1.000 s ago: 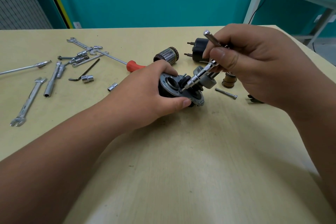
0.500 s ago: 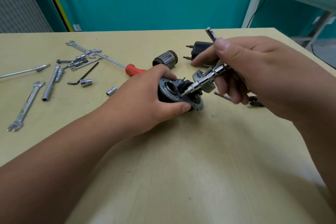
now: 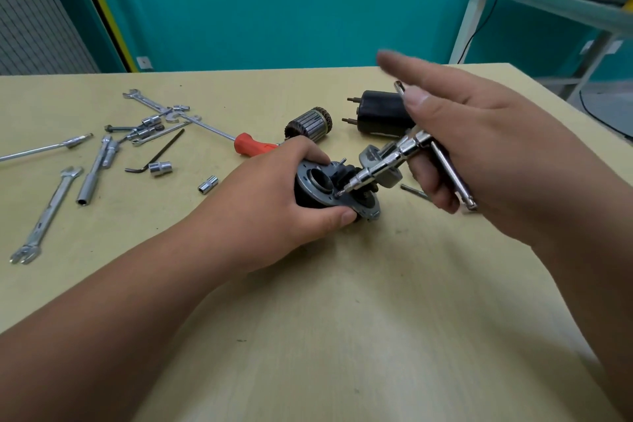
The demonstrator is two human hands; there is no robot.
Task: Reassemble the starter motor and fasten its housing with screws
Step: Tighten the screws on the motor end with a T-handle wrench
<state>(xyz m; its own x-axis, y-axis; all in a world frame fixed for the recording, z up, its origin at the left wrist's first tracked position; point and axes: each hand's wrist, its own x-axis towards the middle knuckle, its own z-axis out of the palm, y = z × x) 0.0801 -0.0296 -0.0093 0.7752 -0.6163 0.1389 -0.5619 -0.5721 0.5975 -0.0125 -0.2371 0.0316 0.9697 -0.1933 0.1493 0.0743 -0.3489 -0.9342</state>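
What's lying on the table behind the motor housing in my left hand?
A copper-wound armature and, to its right, a black cylinder with two studs. The right hand and its T-handle driver cover the cylinder's right end.

Around the housing (image 3: 308,197), gripped by the left hand (image 3: 274,205), free passage is left from 5 to 7 o'clock, over the table (image 3: 342,336) between the 2 forearms. At 3 o'clock the way is barred by the right hand (image 3: 496,161) holding the T-handle driver (image 3: 387,164), with a loose bolt (image 3: 414,192) lying beneath. An armature (image 3: 310,123) at 12 and a black cylinder (image 3: 380,116) at 1 stand near. A red-handled screwdriver (image 3: 253,144) lies just beside at 11. Sockets (image 3: 208,184) and wrenches (image 3: 48,212) are scattered from 9 to 10.
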